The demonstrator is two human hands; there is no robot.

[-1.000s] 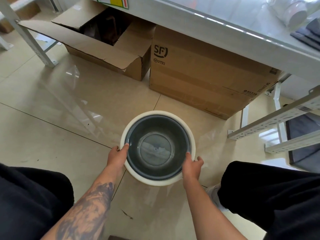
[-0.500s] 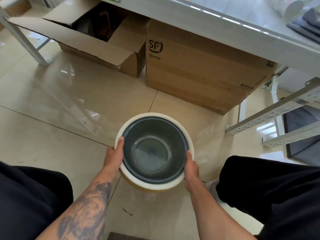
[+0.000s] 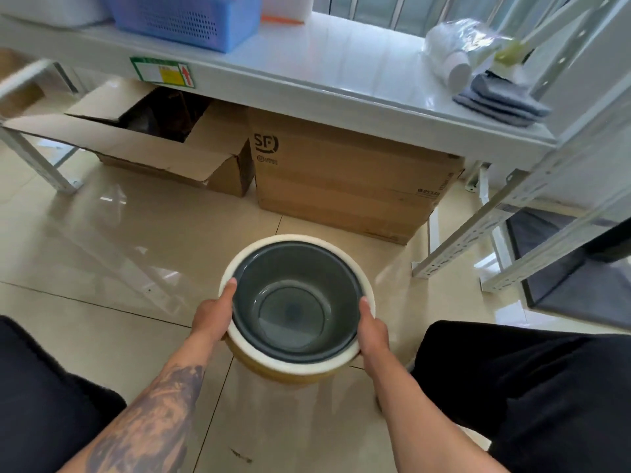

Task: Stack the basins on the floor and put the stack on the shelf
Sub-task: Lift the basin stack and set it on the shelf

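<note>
A dark grey basin (image 3: 295, 302) is nested inside a cream-white basin (image 3: 269, 361) with a tan outer wall. The stack hangs in the air above the tiled floor. My left hand (image 3: 213, 317) grips the rim on the left, thumb over the edge. My right hand (image 3: 374, 331) grips the rim on the right. The white shelf (image 3: 334, 63) runs across the top of the view, above and beyond the stack.
On the shelf stand a blue perforated basket (image 3: 184, 18), a plastic bag of white cups (image 3: 454, 46) and folded grey cloths (image 3: 502, 100). Under it sit an open cardboard box (image 3: 146, 145) and a closed SF box (image 3: 348, 179). White rack rails (image 3: 505, 213) slant at right. My black-clad knees flank the stack.
Both hands have lifted the stacked basins off the floor and the tan outer wall now shows. The view has tilted up, bringing the shelf top and its contents into sight.
</note>
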